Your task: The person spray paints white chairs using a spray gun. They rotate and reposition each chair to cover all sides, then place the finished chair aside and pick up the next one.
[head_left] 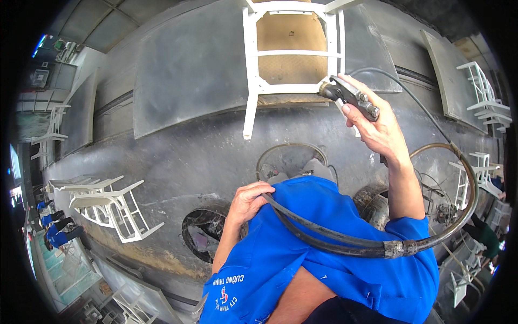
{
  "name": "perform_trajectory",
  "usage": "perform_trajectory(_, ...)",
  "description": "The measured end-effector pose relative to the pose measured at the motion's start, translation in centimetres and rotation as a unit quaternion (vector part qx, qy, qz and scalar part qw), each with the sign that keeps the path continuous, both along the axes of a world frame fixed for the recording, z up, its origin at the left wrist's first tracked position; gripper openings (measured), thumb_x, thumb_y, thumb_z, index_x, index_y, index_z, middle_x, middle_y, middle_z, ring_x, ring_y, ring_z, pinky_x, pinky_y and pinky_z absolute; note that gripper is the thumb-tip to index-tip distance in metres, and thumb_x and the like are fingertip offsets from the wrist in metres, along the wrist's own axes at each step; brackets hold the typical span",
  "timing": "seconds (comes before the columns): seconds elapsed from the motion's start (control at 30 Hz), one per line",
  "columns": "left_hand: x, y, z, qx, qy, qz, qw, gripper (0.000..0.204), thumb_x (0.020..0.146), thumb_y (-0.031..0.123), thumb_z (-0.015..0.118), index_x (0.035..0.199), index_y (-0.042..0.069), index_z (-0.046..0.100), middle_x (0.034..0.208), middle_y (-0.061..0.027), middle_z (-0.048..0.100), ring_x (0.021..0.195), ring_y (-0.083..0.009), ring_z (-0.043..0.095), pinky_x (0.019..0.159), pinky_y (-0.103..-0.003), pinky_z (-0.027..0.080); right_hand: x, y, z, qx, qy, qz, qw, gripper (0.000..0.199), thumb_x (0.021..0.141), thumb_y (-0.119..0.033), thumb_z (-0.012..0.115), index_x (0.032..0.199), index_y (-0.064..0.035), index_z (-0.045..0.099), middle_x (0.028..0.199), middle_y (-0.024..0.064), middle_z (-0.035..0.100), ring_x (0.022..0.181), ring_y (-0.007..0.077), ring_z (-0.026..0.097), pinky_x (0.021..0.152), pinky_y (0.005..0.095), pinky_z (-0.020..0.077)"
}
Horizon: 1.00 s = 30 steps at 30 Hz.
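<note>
In my right hand [380,127] is a metal spray gun [353,98], with my fingers wrapped round its grip. The gun's front end is close to the corner of a white chair frame [294,53], which lies ahead of me with its legs pointing outward. Brown cardboard [291,32] shows through the frame's openings. My left hand [251,201] is closed at my waist around the dark hoses [324,240]. These hoses cross my blue shirt and loop up on the right; a thinner hose [415,83] arcs beside the gun.
White chairs [110,208] stand on the left, with more white frames [485,97] along the right. Large grey panels [189,70] stand behind the chair frame. Round dark containers [205,232] sit by my legs. Other people in blue [56,232] are at the far left.
</note>
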<state>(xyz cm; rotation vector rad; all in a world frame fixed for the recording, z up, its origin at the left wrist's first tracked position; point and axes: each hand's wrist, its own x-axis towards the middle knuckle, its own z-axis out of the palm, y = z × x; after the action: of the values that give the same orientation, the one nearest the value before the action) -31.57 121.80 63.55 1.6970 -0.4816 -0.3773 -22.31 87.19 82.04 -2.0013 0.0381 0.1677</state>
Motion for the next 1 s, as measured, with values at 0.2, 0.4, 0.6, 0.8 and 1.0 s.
perform_trajectory(0.2, -0.3, 3.0, -0.3, -0.001, 0.009, 0.002, 1.0, 0.03, 0.081, 0.002, 0.081, 0.111, 0.003, 0.075, 0.106, -0.0147, 0.074, 0.099, -0.029, 0.073, 0.087, -0.037, 0.058, -1.0, -0.4, -9.4, -0.216, 0.001, -0.12, 0.969, 0.054, 0.095, -0.017, 0.069, 0.148, -0.0199, 0.056, 0.13, 0.0231, 0.068, 0.126, 0.0395, 0.063, 0.103, 0.0439, 0.0512)
perform_trajectory(0.4, -0.2, 3.5, 0.9, 0.068, 0.013, 0.029, 0.997, 0.031, 0.08, 0.001, 0.08, 0.11, 0.003, 0.075, 0.104, -0.014, 0.075, 0.096, -0.0291, 0.073, 0.084, -0.036, 0.057, -0.6, 1.6, -16.5, -0.096, -0.012, -0.111, 0.989, 0.054, 0.095, -0.017, 0.069, 0.147, -0.0195, 0.056, 0.125, 0.0242, 0.069, 0.12, 0.0422, 0.065, 0.098, 0.0448, 0.0533)
perform_trajectory(0.6, -0.1, 3.5, 2.6, 0.119, 0.038, 0.03, 0.992, 0.031, 0.078, 0.002, 0.081, 0.109, 0.002, 0.075, 0.103, -0.0146, 0.074, 0.095, -0.0294, 0.073, 0.084, -0.036, 0.057, -1.5, 1.9, -18.1, -0.104, -0.003, -0.134, 0.986, 0.054, 0.095, -0.016, 0.069, 0.148, -0.0194, 0.056, 0.118, 0.026, 0.071, 0.112, 0.0434, 0.068, 0.093, 0.0462, 0.0546)
perform_trajectory(0.8, 1.4, 3.2, 2.1, 0.136, 0.066, -0.002, 0.989, 0.031, 0.078, 0.004, 0.082, 0.109, 0.003, 0.076, 0.104, -0.0155, 0.075, 0.099, -0.0324, 0.073, 0.087, -0.038, 0.057, -2.9, -2.4, -17.7, -0.181, -0.031, -0.233, 0.955, 0.054, 0.095, -0.015, 0.067, 0.147, -0.0166, 0.055, 0.117, 0.0269, 0.071, 0.111, 0.0437, 0.068, 0.093, 0.0473, 0.0538)
perform_trajectory(1.0, 5.1, 5.5, 1.6, 0.118, 0.06, -0.057, 0.99, 0.031, 0.079, 0.006, 0.082, 0.109, 0.003, 0.076, 0.104, -0.0152, 0.075, 0.098, -0.0319, 0.073, 0.086, -0.038, 0.057, -3.4, 0.2, -16.4, -0.147, -0.019, -0.264, 0.953, 0.052, 0.096, -0.014, 0.067, 0.147, -0.0139, 0.056, 0.124, 0.0258, 0.069, 0.12, 0.0426, 0.065, 0.099, 0.0445, 0.0517)
